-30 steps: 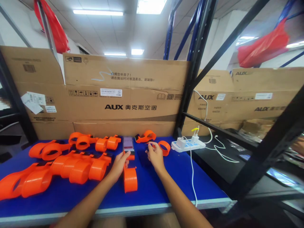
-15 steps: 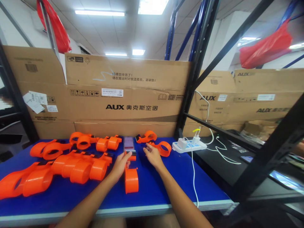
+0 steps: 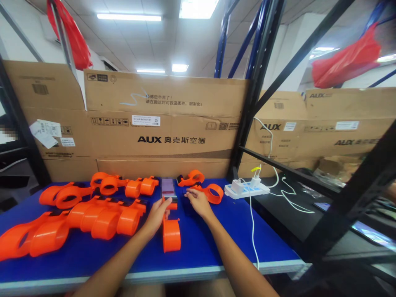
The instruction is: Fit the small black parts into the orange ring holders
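Orange tape dispenser [image 3: 171,235] in left hand [image 3: 157,214], phone [image 3: 168,188] just beyond.

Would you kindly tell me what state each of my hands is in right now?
Left hand: closed on an orange tape dispenser.
Right hand: fingers bunched; whether they pinch something small cannot be told.
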`<state>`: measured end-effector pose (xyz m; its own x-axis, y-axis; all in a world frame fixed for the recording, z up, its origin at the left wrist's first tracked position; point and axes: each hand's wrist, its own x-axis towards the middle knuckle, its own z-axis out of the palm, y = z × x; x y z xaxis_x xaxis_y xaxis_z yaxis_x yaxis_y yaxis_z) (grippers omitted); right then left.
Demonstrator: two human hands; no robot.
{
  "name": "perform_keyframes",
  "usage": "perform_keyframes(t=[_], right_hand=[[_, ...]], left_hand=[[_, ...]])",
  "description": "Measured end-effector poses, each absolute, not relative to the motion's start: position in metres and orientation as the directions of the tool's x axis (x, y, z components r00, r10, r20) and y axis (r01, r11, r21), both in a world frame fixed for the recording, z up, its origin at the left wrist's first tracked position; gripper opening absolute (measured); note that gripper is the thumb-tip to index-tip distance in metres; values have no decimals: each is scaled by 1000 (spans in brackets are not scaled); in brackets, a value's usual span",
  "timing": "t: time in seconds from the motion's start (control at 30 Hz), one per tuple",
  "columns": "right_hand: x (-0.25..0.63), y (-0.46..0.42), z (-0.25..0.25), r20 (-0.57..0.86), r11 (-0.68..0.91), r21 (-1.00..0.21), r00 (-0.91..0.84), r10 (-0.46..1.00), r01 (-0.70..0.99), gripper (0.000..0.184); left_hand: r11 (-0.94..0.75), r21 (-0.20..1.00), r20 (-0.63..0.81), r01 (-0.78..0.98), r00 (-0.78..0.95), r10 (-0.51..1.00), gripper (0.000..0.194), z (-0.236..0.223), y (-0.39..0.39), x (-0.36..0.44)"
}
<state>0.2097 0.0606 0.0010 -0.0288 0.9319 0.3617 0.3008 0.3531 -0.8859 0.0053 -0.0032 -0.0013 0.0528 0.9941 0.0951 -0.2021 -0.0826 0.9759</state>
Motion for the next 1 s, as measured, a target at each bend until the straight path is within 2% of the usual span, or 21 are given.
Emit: perform_keyframes(t=[0.63,0.7,0.8,0.9,1.0], right_hand=[[213,50,14,485,455,-790,-35,874,411,33],[213,44,17,522,501,-733,-92,848,459,32],[213,33,22,556,578,-556,-250,793,597,28],[212,23,25,513,597,-383,-376,772,705,24],[212,18,29,432,547,-301,-400,808,781,21]], left_hand=[[-128,981,142,-144,87,986,50,0,-6,5],[-134,982,146,-134,89,985,50,-1,-5,5],[-124,983,136,-132,84,987,50,-3,-4,4],[-115,982,128,-149,78,989,50,-4,-3,4],[-117,981,130,-156,79,988,51,-4,-3,4]])
